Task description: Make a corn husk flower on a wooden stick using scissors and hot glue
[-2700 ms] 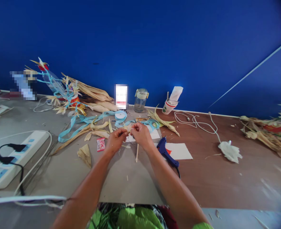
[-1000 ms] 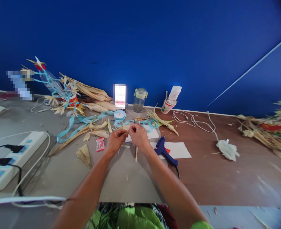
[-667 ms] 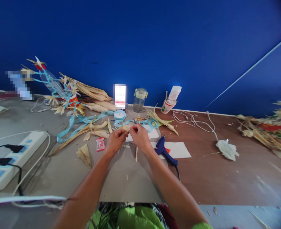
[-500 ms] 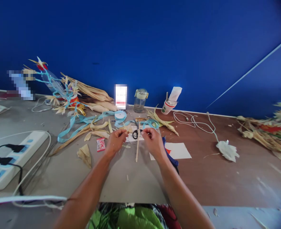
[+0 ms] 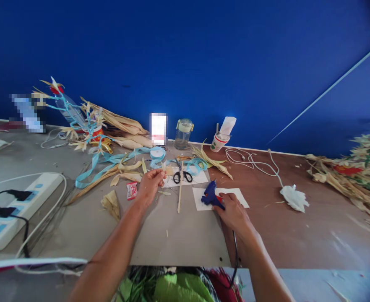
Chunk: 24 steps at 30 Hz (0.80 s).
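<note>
My left hand [image 5: 149, 185] pinches a small pale piece of corn husk [image 5: 168, 170] above the grey board [image 5: 172, 239], fingers closed on it. My right hand [image 5: 232, 213] has dropped to the right and wraps the handle of the blue glue gun [image 5: 210, 194], which rests on a white sheet of paper [image 5: 237, 195]. Black-handled scissors [image 5: 182, 176] lie on another white paper between the hands. A thin wooden stick [image 5: 180, 192] lies upright in the view beside them.
Blue ribbon and a ribbon roll [image 5: 158, 153], dried husks [image 5: 125, 126], a glass jar [image 5: 183, 133] and a paper cup [image 5: 218, 141] line the blue wall. A power strip [image 5: 21, 205] sits left. White cable [image 5: 254, 161] and tissue [image 5: 293, 197] lie right, with more husks [image 5: 348, 180].
My right hand let go of the husk piece, moved right and down, and closed on the glue gun. The scissors came into view. My left hand stayed holding the husk.
</note>
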Available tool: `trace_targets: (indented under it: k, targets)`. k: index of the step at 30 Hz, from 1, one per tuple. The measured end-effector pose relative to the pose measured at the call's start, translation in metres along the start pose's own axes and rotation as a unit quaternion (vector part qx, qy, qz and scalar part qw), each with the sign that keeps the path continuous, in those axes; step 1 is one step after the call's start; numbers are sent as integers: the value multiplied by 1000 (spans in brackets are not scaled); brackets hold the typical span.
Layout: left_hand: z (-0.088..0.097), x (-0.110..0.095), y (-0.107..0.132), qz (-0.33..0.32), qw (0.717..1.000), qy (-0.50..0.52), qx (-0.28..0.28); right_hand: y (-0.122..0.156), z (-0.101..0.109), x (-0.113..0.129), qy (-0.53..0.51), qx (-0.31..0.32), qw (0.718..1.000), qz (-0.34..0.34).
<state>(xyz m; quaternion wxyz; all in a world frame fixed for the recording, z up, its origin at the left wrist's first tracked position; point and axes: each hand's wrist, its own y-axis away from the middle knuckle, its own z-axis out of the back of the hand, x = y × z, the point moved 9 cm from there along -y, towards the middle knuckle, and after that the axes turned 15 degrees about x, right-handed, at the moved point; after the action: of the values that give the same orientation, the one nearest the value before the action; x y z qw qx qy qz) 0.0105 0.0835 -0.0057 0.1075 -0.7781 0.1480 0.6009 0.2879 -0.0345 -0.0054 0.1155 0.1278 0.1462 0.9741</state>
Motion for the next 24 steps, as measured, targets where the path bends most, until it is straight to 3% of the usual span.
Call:
trace_targets:
  k: [5,7,10,13,14,16,17,20,24]
  targets:
    - [1,4,-2,-7,999,53,3,-6,-10,8,-23,56,998,14]
    - [0,4,-2,-10,997,71,3,-9,-9,7,-59,41,997,36]
    - [-2,2,-2,-10,995,95,1,-6,9,-1,-175,-35,981,82]
    - [-2,2,-1,-4,994,112,-10,1,28,-17,-386,-62,915,98]
    - [-2,1,-1,-1,993,115,-12,2,30,-16,-462,-36,879,112]
    - [-3,0,0,4,993,115,-14,7,45,-9,-575,-47,802,158]
    - [-4,-1,0,5,993,114,-14,9,51,-3,-600,-55,780,169]
    - [-4,-2,1,4,994,112,-14,8,57,28,-632,-25,747,204]
    - [-3,-2,1,-1,993,115,-11,0,42,84,-642,96,709,276]
